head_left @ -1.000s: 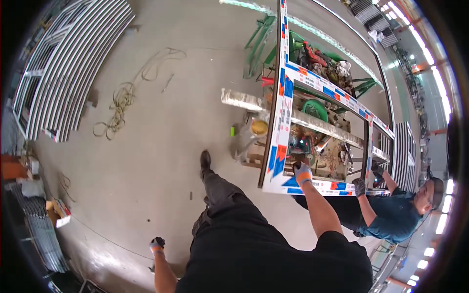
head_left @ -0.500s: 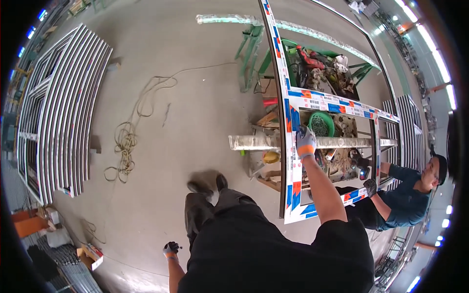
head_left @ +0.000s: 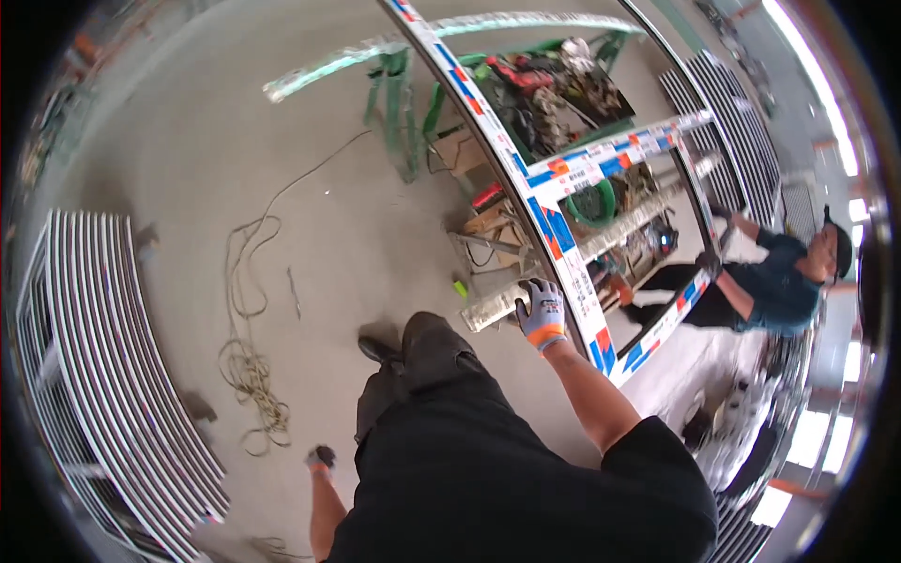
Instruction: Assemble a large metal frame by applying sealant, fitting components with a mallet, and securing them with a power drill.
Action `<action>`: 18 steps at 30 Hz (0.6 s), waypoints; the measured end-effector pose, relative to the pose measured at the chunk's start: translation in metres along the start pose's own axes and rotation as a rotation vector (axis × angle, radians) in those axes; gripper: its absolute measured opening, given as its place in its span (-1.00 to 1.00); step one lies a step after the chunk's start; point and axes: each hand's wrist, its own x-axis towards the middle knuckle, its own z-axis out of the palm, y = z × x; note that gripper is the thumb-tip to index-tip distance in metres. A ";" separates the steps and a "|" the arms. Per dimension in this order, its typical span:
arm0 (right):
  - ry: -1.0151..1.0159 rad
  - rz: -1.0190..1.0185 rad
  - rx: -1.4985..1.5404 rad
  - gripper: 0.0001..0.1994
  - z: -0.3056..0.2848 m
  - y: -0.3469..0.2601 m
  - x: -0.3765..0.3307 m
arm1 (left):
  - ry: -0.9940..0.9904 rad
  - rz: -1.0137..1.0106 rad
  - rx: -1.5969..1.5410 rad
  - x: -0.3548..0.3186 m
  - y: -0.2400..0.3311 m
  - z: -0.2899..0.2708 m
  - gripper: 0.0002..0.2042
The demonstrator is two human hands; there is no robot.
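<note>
At the far left, around nine o'clock, a stack of long white ribbed frame profiles [head_left: 103, 375] lay side by side on the grey concrete floor [head_left: 206, 141]. Just right of it, toward eight o'clock, a loose coil of pale rope or cable [head_left: 246, 361] trailed up across the floor toward eleven o'clock. Near seven o'clock the person's left hand [head_left: 321, 459], in a dark glove with an orange cuff, hung low beside the black trousers, well apart from the other hand; it looked closed, but whether it held anything could not be told. Toward the centre, the right hand [head_left: 542, 314], in a grey-and-blue work glove with an orange cuff, was clamped on the near upright of a large white rectangular window frame wrapped in blue, white and orange protective film [head_left: 563, 244]. The frame stood tilted, rising from about four o'clock up to twelve o'clock. Behind it, at about one o'clock, stood a green metal workbench [head_left: 404, 122] piled with tools and clutter. At three o'clock a co-worker in a dark teal shirt [head_left: 774, 286] gripped the frame's far side with a gloved hand [head_left: 706, 263].
</note>
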 end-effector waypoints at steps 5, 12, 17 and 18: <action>-0.012 0.274 0.059 -0.67 0.008 -0.034 0.000 | -0.108 0.217 -0.269 0.119 0.334 0.009 -0.74; 0.069 0.387 0.142 -0.66 0.018 -0.068 0.049 | -0.117 0.581 0.259 0.137 0.540 0.139 -0.67; 0.091 0.315 0.231 -0.62 0.010 -0.099 0.147 | -0.386 0.528 0.280 0.155 0.528 0.207 -0.69; 0.092 0.348 0.216 -0.62 0.006 -0.100 0.160 | -0.379 0.465 0.412 0.151 0.515 0.225 -0.66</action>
